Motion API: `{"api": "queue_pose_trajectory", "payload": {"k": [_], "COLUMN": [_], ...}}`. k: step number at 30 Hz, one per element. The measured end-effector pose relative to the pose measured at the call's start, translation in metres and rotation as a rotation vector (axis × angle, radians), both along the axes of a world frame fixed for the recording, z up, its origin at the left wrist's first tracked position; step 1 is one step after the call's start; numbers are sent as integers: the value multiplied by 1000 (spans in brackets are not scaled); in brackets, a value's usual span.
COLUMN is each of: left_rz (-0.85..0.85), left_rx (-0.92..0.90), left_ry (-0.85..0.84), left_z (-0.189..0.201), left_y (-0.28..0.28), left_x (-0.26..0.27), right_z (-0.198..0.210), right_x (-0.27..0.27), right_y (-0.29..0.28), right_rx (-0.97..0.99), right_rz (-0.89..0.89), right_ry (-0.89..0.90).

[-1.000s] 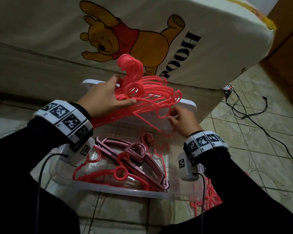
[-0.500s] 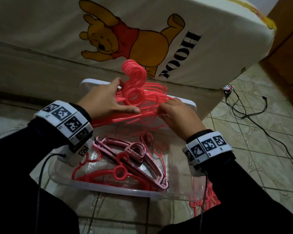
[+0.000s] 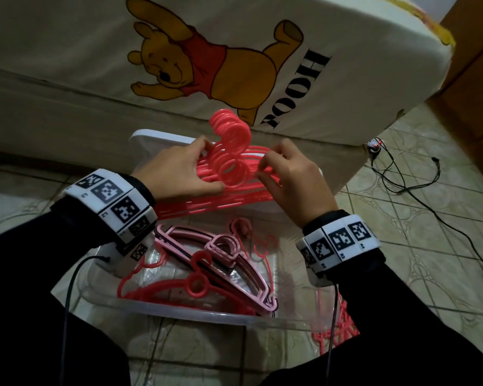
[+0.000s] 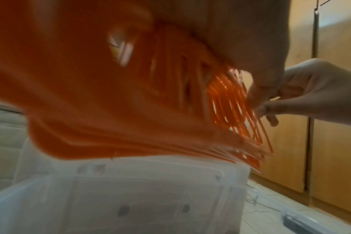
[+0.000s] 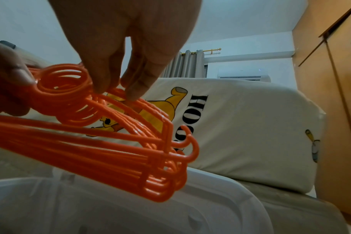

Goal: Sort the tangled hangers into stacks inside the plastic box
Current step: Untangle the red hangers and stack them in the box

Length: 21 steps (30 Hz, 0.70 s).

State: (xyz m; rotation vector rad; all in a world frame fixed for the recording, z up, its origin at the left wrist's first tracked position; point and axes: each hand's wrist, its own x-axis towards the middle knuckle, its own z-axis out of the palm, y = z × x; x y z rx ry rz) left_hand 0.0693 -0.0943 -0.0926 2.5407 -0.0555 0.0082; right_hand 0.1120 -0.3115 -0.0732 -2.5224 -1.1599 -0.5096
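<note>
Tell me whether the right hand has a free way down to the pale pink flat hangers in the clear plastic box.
Probably yes: the pale pink flat hangers lie uncovered below, but the right hand first must release the coral hanger bundle.

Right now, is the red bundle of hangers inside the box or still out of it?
Out. Both the left hand and right hand hold the bundle above the box, over its far edge.

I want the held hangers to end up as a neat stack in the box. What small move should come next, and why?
Probably square up the bundle of red hangers before lowering it. The left hand grips it at the hooks, the right hand pinches the wires, and their ends look fanned out in the right wrist view. The plastic box below already holds pink hangers.
</note>
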Motion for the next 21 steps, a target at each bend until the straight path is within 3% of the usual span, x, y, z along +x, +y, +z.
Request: {"api": "queue_pose_trajectory", "payload": {"k": [5, 9, 14, 17, 21], "left_rz": [-26, -26, -22, -30, -49], "left_rx": [-2, 33, 59, 79, 71], "left_ry": [62, 40, 31, 35, 25], "left_z": [0, -2, -3, -1, -4], "left_y": [-4, 0, 4, 4, -2], "left_x": [2, 2, 0, -1, -1], "right_z": [-2, 0, -19, -59, -120], "right_x": [2, 10, 37, 49, 50], "right_y": [-1, -9, -30, -34, -34], "right_rx": [30, -76, -412, -603, -672], "right_rz": [-3, -65, -206, -317, -397], "right_ry": [0, -54, 346, 558, 713]}}
